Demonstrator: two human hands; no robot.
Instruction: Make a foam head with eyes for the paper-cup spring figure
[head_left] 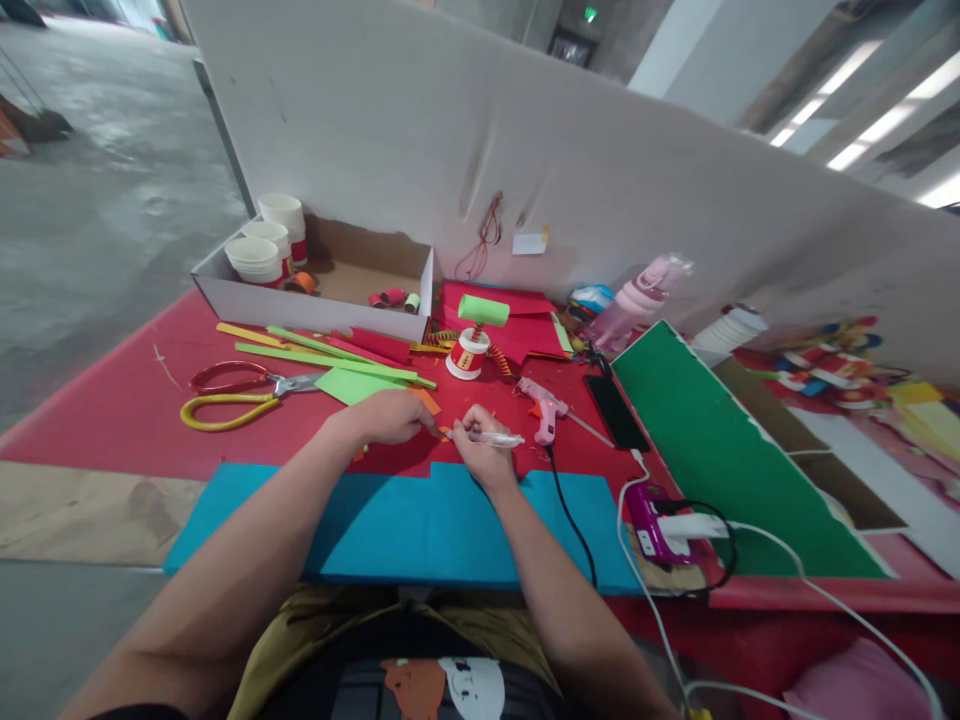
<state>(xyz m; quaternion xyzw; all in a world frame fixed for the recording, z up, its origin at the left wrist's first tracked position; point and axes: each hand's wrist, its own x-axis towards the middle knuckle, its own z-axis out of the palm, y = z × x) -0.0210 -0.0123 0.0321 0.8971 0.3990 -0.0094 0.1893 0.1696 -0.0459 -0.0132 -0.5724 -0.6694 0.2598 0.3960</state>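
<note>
My right hand (484, 458) grips a white, clear-barrelled pen (496, 439), its tip end pointing left at a small orange paper piece (445, 434) on the red tabletop. With curled fingers, my left hand (391, 417) holds that piece down from the other side. Behind the left hand lie a bright green paper sheet (351, 386) and an orange paper scrap (427, 401). Just beyond both hands stands an upside-down paper cup (466, 358) with a green paper roll (484, 310) on top and folded paper springs at its sides.
Red-and-yellow-handled scissors (232, 408) and paper strips (322, 350) lie left. A white box (315, 305) holds paper cups (255, 258). Rightward are a pink glue gun (546, 408), a phone (616, 410), a purple power strip (651, 525), cables and a green board (735, 460).
</note>
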